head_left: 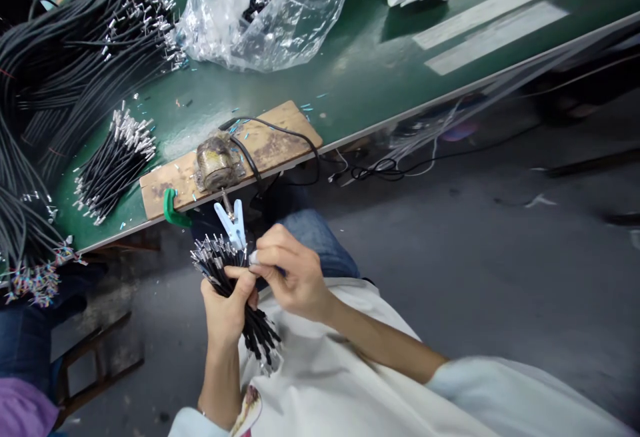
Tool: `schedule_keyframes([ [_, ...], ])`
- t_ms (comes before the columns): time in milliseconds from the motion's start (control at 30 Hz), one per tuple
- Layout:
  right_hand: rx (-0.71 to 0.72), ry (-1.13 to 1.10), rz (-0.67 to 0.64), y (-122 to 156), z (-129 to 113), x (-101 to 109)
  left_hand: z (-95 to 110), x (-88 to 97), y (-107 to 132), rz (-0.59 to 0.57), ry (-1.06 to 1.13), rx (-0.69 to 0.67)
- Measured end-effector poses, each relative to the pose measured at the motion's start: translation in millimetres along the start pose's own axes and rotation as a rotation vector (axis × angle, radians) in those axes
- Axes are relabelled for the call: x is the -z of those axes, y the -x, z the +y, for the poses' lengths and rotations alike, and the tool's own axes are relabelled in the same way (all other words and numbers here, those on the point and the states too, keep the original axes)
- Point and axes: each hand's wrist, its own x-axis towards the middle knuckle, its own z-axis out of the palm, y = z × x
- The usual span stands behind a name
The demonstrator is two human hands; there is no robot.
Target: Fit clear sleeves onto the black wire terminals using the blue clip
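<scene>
My left hand [227, 307] is wrapped round a bundle of short black cables [260, 330] with silvery stripped ends, held over my lap. At the bundle's upper end, my right hand [293, 270] pinches with thumb and forefinger. Something small and white shows at its fingertips, but I cannot make out what is between them. Just beyond the bundle, a light blue clothespin-like clip [233, 224] is on the shaft of a small motor [216, 162] wrapped in clear tape. The motor sits on a wooden board [280, 132] at the table edge.
A green clamp [175, 209] grips the board's edge. Another pile of short cables [115, 167] lies left of it. Long black cables [60, 57] cover the table's left end. A clear plastic bag [300, 30] lies at the back. A stool [95, 364] stands lower left, beside another person's purple clothing [25, 407].
</scene>
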Motion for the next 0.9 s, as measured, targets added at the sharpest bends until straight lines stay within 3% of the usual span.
schedule_keyframes([
  [100, -0.4, -0.49, -0.191, -6.5, 7.0, 6.0, 2.1, 5.3, -1.6, -0.012, 0.008, -0.036],
  [200, -0.746, -0.893, -0.282, -11.1, 13.0, 7.3, 7.9, 6.5, -4.3, 0.008, -0.019, -0.076],
  [333, -0.967, -0.926, -0.373, -19.5, 17.9, 9.1, 16.9, 3.5, -8.4, 0.037, -0.024, -0.106],
  [433, -0.963, -0.872, -0.335, -31.0, 21.5, 9.9, 18.8, 2.3, -7.7, 0.103, -0.034, -0.141],
  [533, -0.885, -0.896, -0.246, -44.4, 23.0, 4.5, 17.8, 2.7, -3.0, 0.241, -0.036, -0.218],
  [633, -0.815, -1.005, -0.287, -53.4, 22.5, -6.7, 20.0, 4.1, -0.3, 0.332, -0.017, -0.278],
  [900, -0.79, -1.09, -0.271, -60.0, 22.3, -15.1, 35.1, -4.7, -10.4, 0.357, -0.061, -0.312],
])
